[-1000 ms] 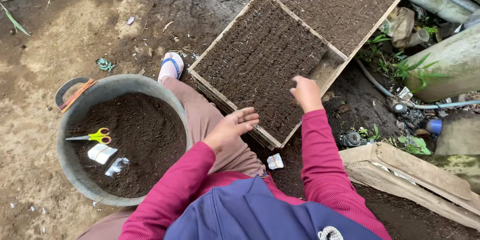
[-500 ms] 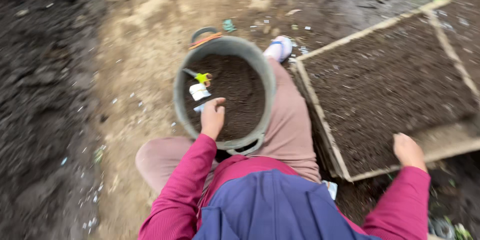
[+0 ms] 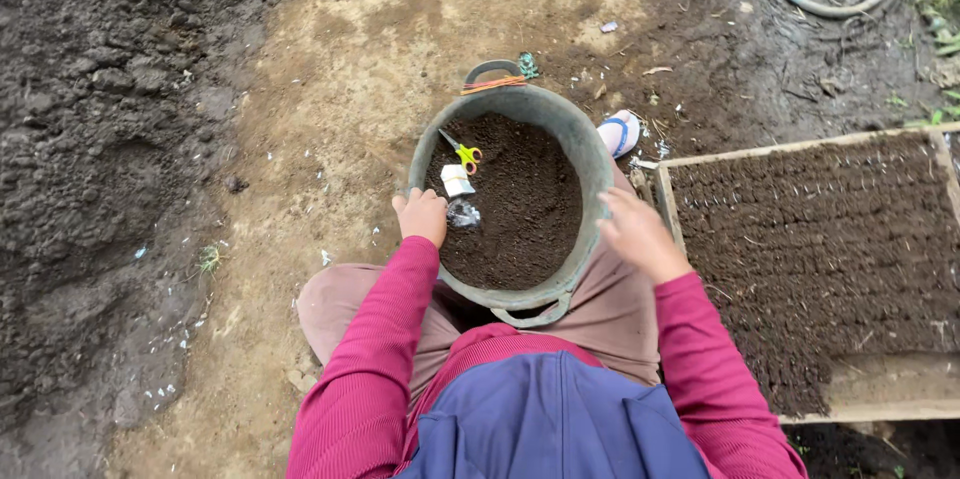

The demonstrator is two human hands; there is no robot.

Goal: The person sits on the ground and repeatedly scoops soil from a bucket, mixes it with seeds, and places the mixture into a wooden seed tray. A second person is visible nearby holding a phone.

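Head view looks down on a person crouched on bare ground over a round grey tub (image 3: 590, 154) part filled with dark soil. Left hand (image 3: 422, 216) rests on the tub's near left rim, fingers curled over the edge; whether it grips anything I cannot tell. Just beside it, on the soil, lie a white packet (image 3: 458, 180), a clear crumpled wrapper (image 3: 464, 214) and yellow-handled scissors (image 3: 463, 151). Right hand (image 3: 640, 234) hovers loose and empty by the tub's right rim. A wooden seed tray (image 3: 830, 259) of furrowed soil lies to the right.
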